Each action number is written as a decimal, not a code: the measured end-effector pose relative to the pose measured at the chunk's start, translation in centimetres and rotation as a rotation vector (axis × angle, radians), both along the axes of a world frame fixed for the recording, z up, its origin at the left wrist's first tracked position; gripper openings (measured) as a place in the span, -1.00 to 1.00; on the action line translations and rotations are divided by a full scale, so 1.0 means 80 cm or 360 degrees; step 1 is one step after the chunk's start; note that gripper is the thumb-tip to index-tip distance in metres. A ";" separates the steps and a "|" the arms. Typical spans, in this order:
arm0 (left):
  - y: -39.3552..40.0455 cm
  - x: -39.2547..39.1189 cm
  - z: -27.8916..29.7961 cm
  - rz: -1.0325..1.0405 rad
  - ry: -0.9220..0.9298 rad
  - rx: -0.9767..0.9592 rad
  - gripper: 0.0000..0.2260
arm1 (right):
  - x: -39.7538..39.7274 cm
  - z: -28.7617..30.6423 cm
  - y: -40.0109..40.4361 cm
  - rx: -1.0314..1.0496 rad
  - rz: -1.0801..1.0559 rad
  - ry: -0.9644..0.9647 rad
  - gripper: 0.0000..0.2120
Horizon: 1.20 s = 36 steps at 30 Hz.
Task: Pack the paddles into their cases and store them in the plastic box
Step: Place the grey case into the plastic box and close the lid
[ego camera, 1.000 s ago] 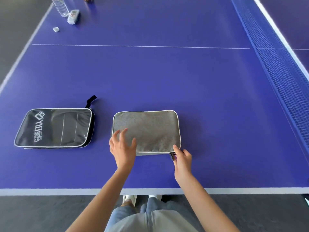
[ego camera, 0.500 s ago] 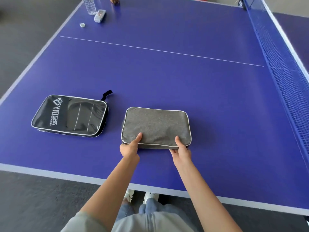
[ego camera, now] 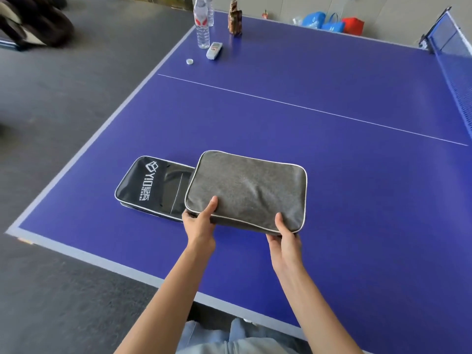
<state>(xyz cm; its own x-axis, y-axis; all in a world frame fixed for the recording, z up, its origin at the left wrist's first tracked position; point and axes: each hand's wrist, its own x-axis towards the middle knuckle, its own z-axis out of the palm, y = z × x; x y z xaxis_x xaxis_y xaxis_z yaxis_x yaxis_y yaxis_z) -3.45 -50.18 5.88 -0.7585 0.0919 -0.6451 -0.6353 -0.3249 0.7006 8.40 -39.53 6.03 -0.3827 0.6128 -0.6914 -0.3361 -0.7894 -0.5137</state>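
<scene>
Grey fabric paddle case with white piping (ego camera: pixel 246 190) was held at its near edge by both hands, apparently lifted off the blue table-tennis desk (ego camera: pixel 332 175); whether its far edge touched the surface could not be told. Its left end overlapped the right end of the black zipped paddle case with white lettering (ego camera: pixel 150 185), which lay flat on the desk near the left edge.

Left hand (ego camera: pixel 199 223) gripped the grey case's near-left corner, thumb on top, fingers curled underneath and hidden. Right hand (ego camera: pixel 283 238) gripped the near-right part of the same edge, thumb on top, fingers likewise under the case.

Far-left corner of the desk: clear plastic water bottle with red label (ego camera: pixel 202 26) upright; a small white bottle cap (ego camera: pixel 189 61) lay near it; a white remote-like handset (ego camera: pixel 214 51) lay just right of the bottle; a brown patterned bottle (ego camera: pixel 235 21) stood farther right. Net (ego camera: pixel 457 70) ran along the right side. Beyond the far edge, blue bags (ego camera: pixel 320 21) and a red bag (ego camera: pixel 353 25) sat on the floor.
</scene>
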 end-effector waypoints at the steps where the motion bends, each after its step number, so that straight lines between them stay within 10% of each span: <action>1: -0.010 -0.021 0.003 0.0001 0.0024 -0.0003 -0.54 | -0.020 0.002 -0.011 0.0000 0.0020 0.0027 -0.57; 20: -0.189 -0.262 -0.040 -0.0445 -0.0139 -0.0354 -0.42 | -0.243 -0.033 -0.210 -0.0088 -0.0219 -0.0202 -0.56; 36: -0.186 -0.269 -0.041 -0.0702 -0.0011 -0.0797 -0.31 | -0.201 -0.027 -0.173 0.0052 0.0767 -0.1029 -0.49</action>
<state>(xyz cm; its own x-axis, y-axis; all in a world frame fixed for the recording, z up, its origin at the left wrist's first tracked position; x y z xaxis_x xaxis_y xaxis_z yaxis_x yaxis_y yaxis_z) -24.99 -65.05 2.57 -0.7142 0.0806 -0.6953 -0.6392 0.3297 0.6948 -7.67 -53.35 3.85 -0.1405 0.5064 -0.8508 0.4090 -0.7529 -0.5157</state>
